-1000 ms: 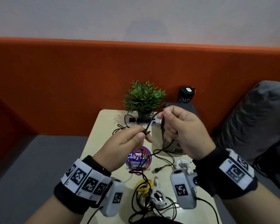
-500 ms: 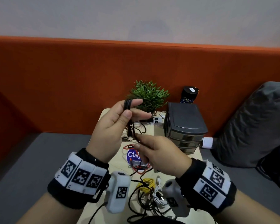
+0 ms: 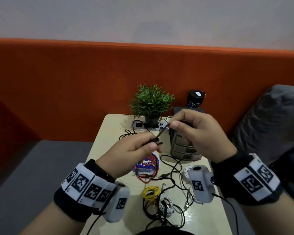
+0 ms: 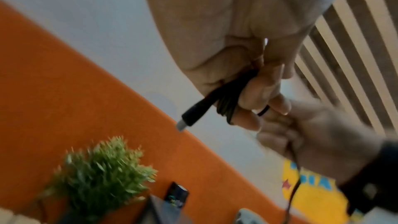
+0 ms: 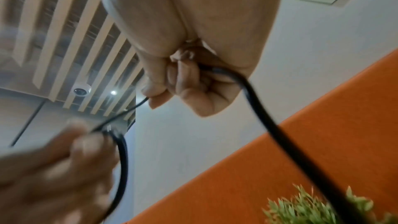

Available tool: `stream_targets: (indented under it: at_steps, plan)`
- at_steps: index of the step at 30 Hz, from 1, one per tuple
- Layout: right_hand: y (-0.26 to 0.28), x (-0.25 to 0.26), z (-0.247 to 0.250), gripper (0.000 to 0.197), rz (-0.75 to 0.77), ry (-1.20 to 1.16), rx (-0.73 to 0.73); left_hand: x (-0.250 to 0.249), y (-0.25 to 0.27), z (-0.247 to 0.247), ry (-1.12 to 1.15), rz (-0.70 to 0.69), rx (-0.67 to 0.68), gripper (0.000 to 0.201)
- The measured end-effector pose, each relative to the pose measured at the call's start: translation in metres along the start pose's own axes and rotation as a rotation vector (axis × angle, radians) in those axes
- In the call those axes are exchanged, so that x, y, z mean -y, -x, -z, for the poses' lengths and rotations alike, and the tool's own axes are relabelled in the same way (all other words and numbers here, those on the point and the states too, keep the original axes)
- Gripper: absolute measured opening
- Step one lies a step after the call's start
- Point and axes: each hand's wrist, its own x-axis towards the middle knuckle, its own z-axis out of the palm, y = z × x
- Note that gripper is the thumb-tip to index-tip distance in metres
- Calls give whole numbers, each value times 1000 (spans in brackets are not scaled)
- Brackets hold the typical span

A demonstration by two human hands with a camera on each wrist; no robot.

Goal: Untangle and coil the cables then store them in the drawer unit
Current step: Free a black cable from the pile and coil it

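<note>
The head camera looks forward and down over a small table toward an orange backrest. Each wrist camera sits close beneath its palm, tilted up at the ceiling. All three views share the potted plant.

Potted green plant at table's far edge; power strip at its base; dark cylindrical can right of plant; grey cushion farther right; orange backrest behind plant.
</note>
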Motion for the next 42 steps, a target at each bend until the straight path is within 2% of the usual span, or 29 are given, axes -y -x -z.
stream_targets:
  at_steps: [2,4,7,9,12,14,17,18,21,25,27,31,34,37,39,42]
  plan:
    - [-4,-8,-10,14,-45,-33,-74,-5,-2,-4,301,-22,-25,22]
    - [-5,-17,-27,16,-134,-106,-100,-8,-5,-7,489,-96,-26,27]
    - [2,-21,-51,22,-334,-215,3,-14,-10,-10,648,-184,-80,30]
    - [11,-19,-60,19,-336,-110,137,-13,-12,-9,550,-177,-234,29]
    - [20,-13,-62,25,-241,125,317,-8,-11,-6,214,-163,-392,28]
    - [23,-9,-57,30,-198,213,347,-3,-9,-3,-11,-114,-400,26]
    - [24,0,-43,19,-128,291,320,6,-6,-4,-320,-32,-254,30]
    - [23,1,-37,12,-136,238,305,8,-4,-5,-383,-28,-206,33]
    - [20,3,-19,25,-198,-99,285,9,1,-8,-429,-92,-152,47]
    - [16,-1,-9,16,-167,-426,322,-4,-3,-2,-437,-117,-98,48]
    - [12,-1,-7,11,-127,-485,290,-10,-5,4,-359,-93,-79,42]
    - [1,-4,-16,7,-81,-567,61,-18,-2,8,270,-18,-4,28]
    - [-3,-8,-37,10,-108,-587,17,-21,-3,2,606,-105,14,21]
    - [4,-7,-55,22,-224,-507,77,-28,-5,-1,853,-205,-47,22]
    - [12,-6,-62,23,-247,-361,195,-27,-7,1,800,-195,-200,20]
    - [21,-7,-62,25,-244,-159,362,-19,-9,10,316,-190,-408,20]
